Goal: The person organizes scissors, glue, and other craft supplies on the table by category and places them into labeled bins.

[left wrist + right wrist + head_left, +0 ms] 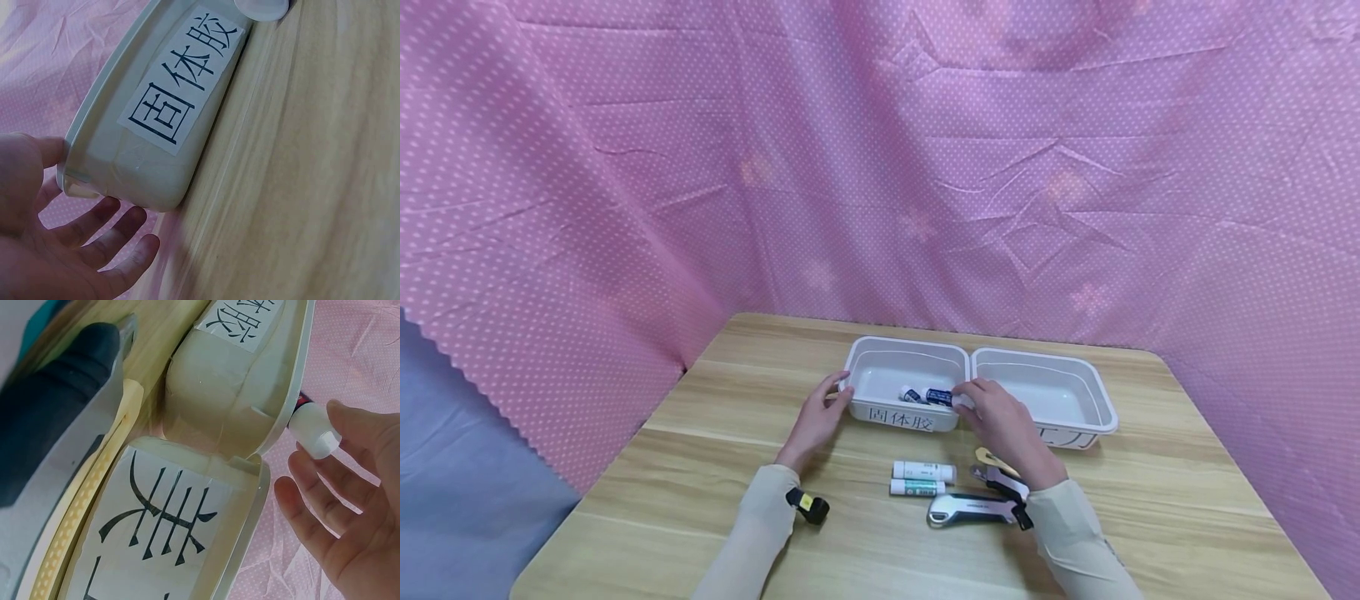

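- Hands, both bare and at work near the centre of the frame: the right hand point(1002, 421) has thumb and fingertips closed on the smooth white cap of a glue stick point(937, 397), its remaining fingers loosely bent.
- That glue stick, a slim cylinder with a dark blue wrapper, sits over the front right corner of the left tub point(868, 408), its cap end at the rim.
- The left hand point(815, 423) holds that tub's left end, thumb and forefinger at the rim, other fingers half-bent and spread around the outer corner.
- Inside the same tub lies a second blue glue stick point(910, 394); the tub is glossy moulded plastic, rounded at the corners, with a paper label in bold black characters.
- Just beside it, right of centre, the right tub point(1108, 408) has the same lipped rim and a similar label, partly covered by the right arm in the head view.
- Lower centre, two capped glue sticks point(924, 472) lie side by side on the wood-grained counter point(662, 500).
- Right of them lie utility knives point(973, 508), one with a curved handle, another yellow and dotted with raised texture.
- Behind hangs creased pink cloth point(850, 167) printed with pale dots.
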The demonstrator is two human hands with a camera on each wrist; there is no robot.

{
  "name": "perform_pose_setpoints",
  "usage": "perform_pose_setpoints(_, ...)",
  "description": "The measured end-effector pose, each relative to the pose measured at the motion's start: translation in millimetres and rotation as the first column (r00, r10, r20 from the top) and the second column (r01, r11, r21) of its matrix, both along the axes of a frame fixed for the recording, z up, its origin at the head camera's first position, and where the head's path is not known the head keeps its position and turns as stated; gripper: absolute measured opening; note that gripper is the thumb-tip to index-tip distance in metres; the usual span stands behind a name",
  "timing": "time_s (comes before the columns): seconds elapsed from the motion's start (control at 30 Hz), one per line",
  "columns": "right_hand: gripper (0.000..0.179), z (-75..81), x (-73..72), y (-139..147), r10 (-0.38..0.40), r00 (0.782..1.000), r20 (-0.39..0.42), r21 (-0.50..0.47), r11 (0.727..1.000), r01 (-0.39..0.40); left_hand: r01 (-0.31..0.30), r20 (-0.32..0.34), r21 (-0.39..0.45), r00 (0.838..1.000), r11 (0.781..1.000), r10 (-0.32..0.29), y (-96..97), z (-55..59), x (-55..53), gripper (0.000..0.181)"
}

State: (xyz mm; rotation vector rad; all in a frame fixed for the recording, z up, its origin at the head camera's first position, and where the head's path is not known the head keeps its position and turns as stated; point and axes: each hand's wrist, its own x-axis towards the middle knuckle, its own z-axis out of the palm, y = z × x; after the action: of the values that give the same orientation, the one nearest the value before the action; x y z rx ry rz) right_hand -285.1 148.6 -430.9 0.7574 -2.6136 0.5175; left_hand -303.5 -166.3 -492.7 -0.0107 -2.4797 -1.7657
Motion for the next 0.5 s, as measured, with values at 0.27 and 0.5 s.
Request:
perform_pose_setpoints(0.27, 0.027, 0.4, 0.3, 0.5, 0.006, 1.000, -0.015, -0.003, 1.000, -0.006, -0.006, 0.014, -0.002, 1.000, 1.000, 0.006, 0.9, -0.3, -0.5, 0.050)
perform_pose_setpoints(0.5, 0.023, 3.0, 0.3, 1.2, 0.012, 1.000, -0.027, -0.020, 1.000, -0.012, -0.006, 0.015, 0.000, 1.000, 1.000, 0.006, 1.4, 0.7, -0.3, 0.050)
